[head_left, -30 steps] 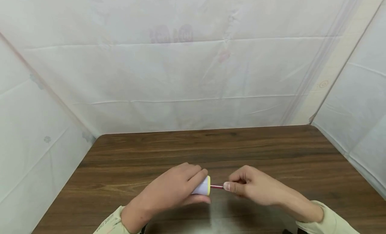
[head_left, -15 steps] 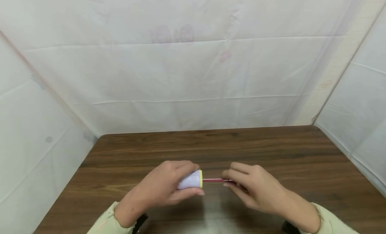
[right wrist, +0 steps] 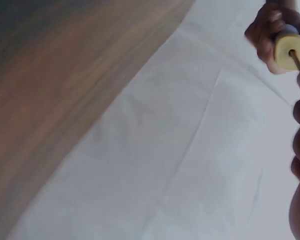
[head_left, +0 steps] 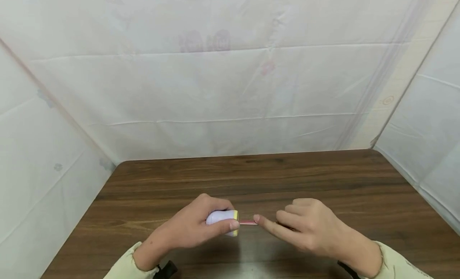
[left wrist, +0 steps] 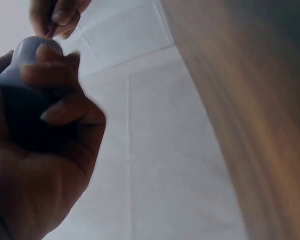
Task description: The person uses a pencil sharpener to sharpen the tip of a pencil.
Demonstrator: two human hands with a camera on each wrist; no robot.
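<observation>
A lavender pencil sharpener with a yellow end lies sideways in my left hand, whose thumb rests along its near side. In the right wrist view its round yellow face shows a central hole. A red pencil with a pale stripe goes into that hole. My right hand holds the pencil's other end, one digit stretched along it and the other fingers curled. Most of the pencil's far end is hidden by that hand. Both hands are above the table, and the left wrist view shows the sharpener's rounded body.
Beneath the hands is a dark brown wood-grain table with rounded far corners. White sheeting with faint prints stands behind it and on both sides. Dark straps show at the wrists beside pale sleeves.
Both hands have shifted slightly and turned. The right hand has changed its hold on the pencil, moving back along it and then stretching a digit toward the sharpener. The left thumb now lies over the yellow rim.
</observation>
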